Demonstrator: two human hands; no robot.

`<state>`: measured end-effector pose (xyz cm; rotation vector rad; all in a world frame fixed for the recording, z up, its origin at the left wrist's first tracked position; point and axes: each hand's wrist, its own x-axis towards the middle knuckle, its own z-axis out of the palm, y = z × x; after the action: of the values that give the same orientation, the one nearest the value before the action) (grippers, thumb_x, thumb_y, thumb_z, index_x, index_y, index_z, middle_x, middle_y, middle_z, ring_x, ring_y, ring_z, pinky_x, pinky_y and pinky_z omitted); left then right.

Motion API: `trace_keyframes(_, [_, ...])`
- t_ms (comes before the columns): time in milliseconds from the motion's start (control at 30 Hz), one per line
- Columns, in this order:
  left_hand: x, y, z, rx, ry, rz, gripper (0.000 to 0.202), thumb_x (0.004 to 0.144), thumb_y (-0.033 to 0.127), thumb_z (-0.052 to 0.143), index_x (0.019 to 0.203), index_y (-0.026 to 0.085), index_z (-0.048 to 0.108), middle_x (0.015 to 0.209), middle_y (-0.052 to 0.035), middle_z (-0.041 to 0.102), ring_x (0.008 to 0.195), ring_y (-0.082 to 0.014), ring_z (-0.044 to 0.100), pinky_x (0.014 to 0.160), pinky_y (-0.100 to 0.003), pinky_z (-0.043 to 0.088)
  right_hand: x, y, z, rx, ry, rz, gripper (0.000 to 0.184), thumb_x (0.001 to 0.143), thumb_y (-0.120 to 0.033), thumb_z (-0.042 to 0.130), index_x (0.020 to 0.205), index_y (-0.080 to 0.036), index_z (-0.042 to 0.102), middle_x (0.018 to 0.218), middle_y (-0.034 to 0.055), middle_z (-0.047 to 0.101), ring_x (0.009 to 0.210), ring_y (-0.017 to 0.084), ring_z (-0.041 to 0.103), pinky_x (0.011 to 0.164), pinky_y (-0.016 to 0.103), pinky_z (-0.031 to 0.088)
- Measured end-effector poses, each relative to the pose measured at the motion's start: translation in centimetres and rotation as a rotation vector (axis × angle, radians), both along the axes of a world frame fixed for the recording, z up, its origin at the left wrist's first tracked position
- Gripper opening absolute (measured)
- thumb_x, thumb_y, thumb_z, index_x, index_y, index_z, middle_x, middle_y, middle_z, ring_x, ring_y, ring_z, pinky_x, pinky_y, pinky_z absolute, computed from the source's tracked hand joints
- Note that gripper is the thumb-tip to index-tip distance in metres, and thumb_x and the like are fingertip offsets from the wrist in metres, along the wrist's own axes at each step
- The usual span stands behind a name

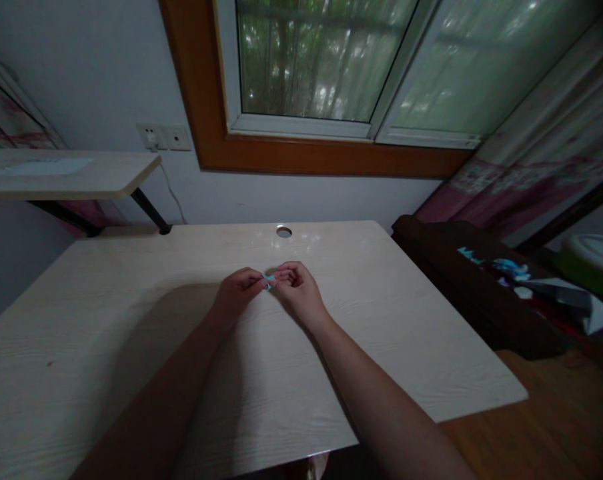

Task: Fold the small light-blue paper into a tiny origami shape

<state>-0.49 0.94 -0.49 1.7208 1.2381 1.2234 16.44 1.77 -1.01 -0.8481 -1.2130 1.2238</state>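
A small piece of turquoise folded paper (268, 280) is pinched between my two hands, just over the pale wooden desk (381, 320). My left hand (239, 290) grips it from the left with thumb and fingertips. From the right, my right hand (299, 287) pinches its other side, the remaining fingers curled. Most of the paper is covered by the fingertips, so its exact shape cannot be made out.
A round cable hole (284, 232) lies near the desk's back edge. At the left, a raised shelf (131, 175) stands on dark legs. Right of the desk, a dark wooden surface (446, 267) bears turquoise scraps (511, 269) and folded paper (566, 293). A window (326, 67) is behind.
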Motion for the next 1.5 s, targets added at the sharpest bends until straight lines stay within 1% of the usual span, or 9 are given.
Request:
trace_keyframes(100, [-0.1,0.0,-0.1,0.032,0.013,0.016,0.015,0.083,0.034,0.067,0.079,0.02,0.071,0.077,-0.0011,0.068,0.07,-0.0139,0.061,0.064,-0.023,0.045,0.0,-0.1,-0.1,-0.005,-0.021,-0.001,0.036,0.068,-0.03,0.082,0.097,-0.023,0.062,0.083,0.0,0.067,0.074,0.014,0.062,0.069,0.028,0.051])
trace_keyframes(267, [-0.1,0.1,-0.3,0.001,0.017,0.022,0.016,0.083,0.034,0.066,0.079,0.02,0.07,0.077,-0.0009,0.069,0.071,-0.0142,0.061,0.064,-0.023,0.046,0.2,-0.1,-0.1,-0.017,-0.091,0.017,0.029,0.07,-0.034,0.08,0.091,-0.02,0.067,0.083,0.0027,0.069,0.074,0.015,0.063,0.072,0.03,0.052])
trace_keyframes(467, [0.2,0.0,-0.1,-0.065,-0.107,-0.014,0.018,0.079,0.037,0.069,0.084,0.019,0.069,0.078,-0.0018,0.071,0.073,-0.0162,0.065,0.067,-0.025,0.049,0.2,-0.2,0.3,-0.047,-0.069,-0.006,0.034,0.066,-0.033,0.082,0.091,-0.02,0.064,0.079,0.001,0.067,0.072,0.015,0.063,0.069,0.029,0.051])
trace_keyframes(600, [0.2,-0.1,0.1,-0.05,-0.054,-0.003,0.019,0.082,0.039,0.066,0.081,0.02,0.069,0.077,-0.0013,0.07,0.071,-0.0157,0.063,0.067,-0.025,0.048,0.1,-0.3,0.3,-0.047,-0.091,-0.002,0.035,0.065,-0.036,0.083,0.09,-0.02,0.063,0.077,0.0014,0.068,0.071,0.015,0.063,0.068,0.029,0.051])
trace_keyframes(800, [0.1,-0.2,0.2,-0.064,0.0,0.041,0.022,0.084,0.04,0.064,0.076,0.019,0.068,0.072,-0.0006,0.068,0.067,-0.0149,0.061,0.064,-0.025,0.045,0.0,-0.3,-0.1,-0.058,-0.053,0.002,0.033,0.066,-0.034,0.083,0.088,-0.021,0.062,0.079,0.0013,0.068,0.071,0.015,0.063,0.068,0.029,0.051])
trace_keyframes(933, [0.1,-0.2,0.2,-0.062,-0.027,0.052,0.024,0.084,0.04,0.064,0.075,0.019,0.066,0.073,-0.0008,0.068,0.069,-0.0153,0.061,0.067,-0.025,0.046,0.1,-0.4,-0.2,-0.016,-0.116,0.005,0.026,0.074,-0.037,0.078,0.09,-0.021,0.066,0.082,0.0024,0.07,0.074,0.016,0.064,0.07,0.029,0.05])
trace_keyframes(1167, [0.1,-0.3,0.3,-0.058,-0.045,0.037,0.021,0.084,0.037,0.062,0.074,0.019,0.067,0.071,-0.0009,0.069,0.07,-0.0162,0.063,0.068,-0.026,0.048,0.5,-0.8,0.0,0.173,-0.411,-0.029,0.019,0.084,-0.04,0.069,0.084,-0.022,0.074,0.084,0.0045,0.069,0.077,0.019,0.062,0.07,0.03,0.047])
trace_keyframes(1367, [0.3,-0.5,0.2,0.033,0.124,0.072,0.018,0.085,0.033,0.06,0.072,0.02,0.066,0.071,-0.001,0.068,0.07,-0.0164,0.063,0.068,-0.027,0.048,0.5,-1.0,-0.3,0.218,-0.489,-0.076,0.017,0.085,-0.037,0.067,0.08,-0.022,0.073,0.076,0.0026,0.065,0.07,0.017,0.057,0.064,0.029,0.042])
trace_keyframes(1500, [0.6,-0.4,0.0,0.121,0.205,0.104,0.016,0.085,0.03,0.059,0.073,0.021,0.065,0.076,-0.0018,0.068,0.074,-0.0169,0.062,0.071,-0.028,0.048,0.5,-1.1,-0.4,0.239,-0.516,-0.1,0.017,0.085,-0.036,0.067,0.077,-0.021,0.071,0.075,0.002,0.063,0.07,0.016,0.056,0.065,0.029,0.041])
